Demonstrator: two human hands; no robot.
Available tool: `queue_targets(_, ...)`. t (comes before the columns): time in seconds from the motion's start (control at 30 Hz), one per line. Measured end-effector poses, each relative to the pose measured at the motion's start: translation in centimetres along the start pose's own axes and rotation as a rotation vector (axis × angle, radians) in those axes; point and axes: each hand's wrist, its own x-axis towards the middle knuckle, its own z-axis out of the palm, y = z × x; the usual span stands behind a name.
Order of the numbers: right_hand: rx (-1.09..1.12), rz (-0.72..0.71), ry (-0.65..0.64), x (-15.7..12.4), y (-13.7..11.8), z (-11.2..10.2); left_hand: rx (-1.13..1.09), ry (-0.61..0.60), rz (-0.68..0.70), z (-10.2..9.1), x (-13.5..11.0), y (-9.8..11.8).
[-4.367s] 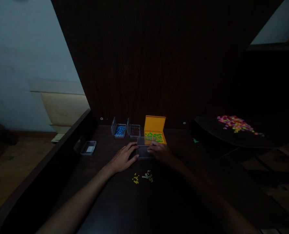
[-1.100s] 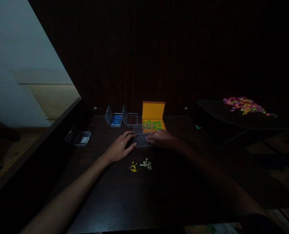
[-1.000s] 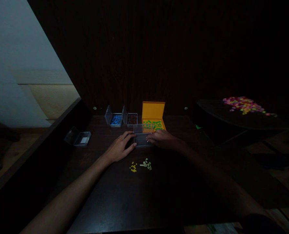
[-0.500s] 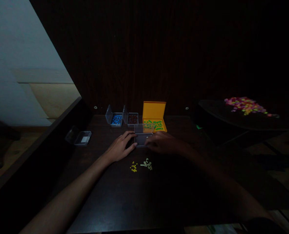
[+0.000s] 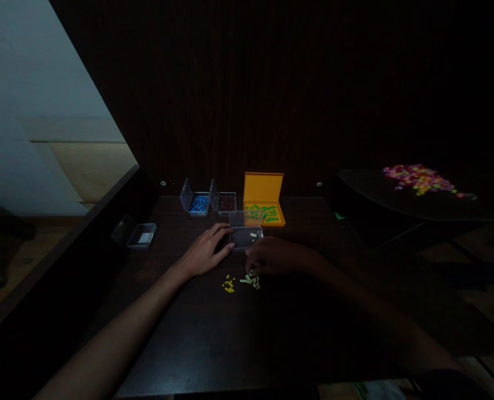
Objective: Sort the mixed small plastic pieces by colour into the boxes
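My left hand (image 5: 207,250) steadies an open clear plastic box (image 5: 242,246), its thumb and fingers gripping the left side. A few pale cream bricks (image 5: 253,235) lie inside at the right end. Just in front of the box, my right hand (image 5: 272,256) reaches down with curled fingers drawn together. Its fingertips meet the far edge of a small pile of cream toy bricks (image 5: 255,284); whether a brick is pinched there is too dark to see. Left of that pile lie several small yellow bricks (image 5: 229,286), touched by neither hand.
Behind stand an open clear box of blue bricks (image 5: 199,203), another of dark red bricks (image 5: 227,203), and an orange case (image 5: 263,186) with green bricks. A small open clear case (image 5: 147,234) sits at left. A colourful heap (image 5: 422,179) rests on a dark surface at right.
My right hand has moved from over the clear box back toward me, down to the cream pile. Cream bricks in the box now show more plainly. My left hand stays put.
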Motion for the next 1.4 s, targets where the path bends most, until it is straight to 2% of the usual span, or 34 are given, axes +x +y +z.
queue_targets(0.33,0.042,-0.001,0.002,0.2,-0.1,0.1,-0.002,0.000,0.007,0.0,0.0,0.0)
queue_targets(0.43,0.026,0.009,0.044,0.0,0.0,0.1,-0.002,0.004,0.003,0.0,0.0,0.0)
queue_targets(0.67,-0.015,0.108,0.433,0.1,2.1,0.1,0.008,0.007,0.006,0.1,0.1,0.0)
queue_targets(0.9,0.010,0.184,0.653,1.6,4.9,2.2,0.016,0.000,0.005,0.1,0.1,0.0)
queue_targets(1.07,0.025,0.253,0.658,1.8,4.7,2.4,0.021,-0.005,0.009,0.1,0.0,0.0)
queue_targets(1.27,0.049,0.193,0.601,1.4,4.9,2.1,0.025,-0.006,0.013,0.2,0.0,-0.1)
queue_targets(1.4,0.007,0.224,0.547,1.4,4.9,2.6,0.028,0.001,0.020,0.2,0.0,-0.1)
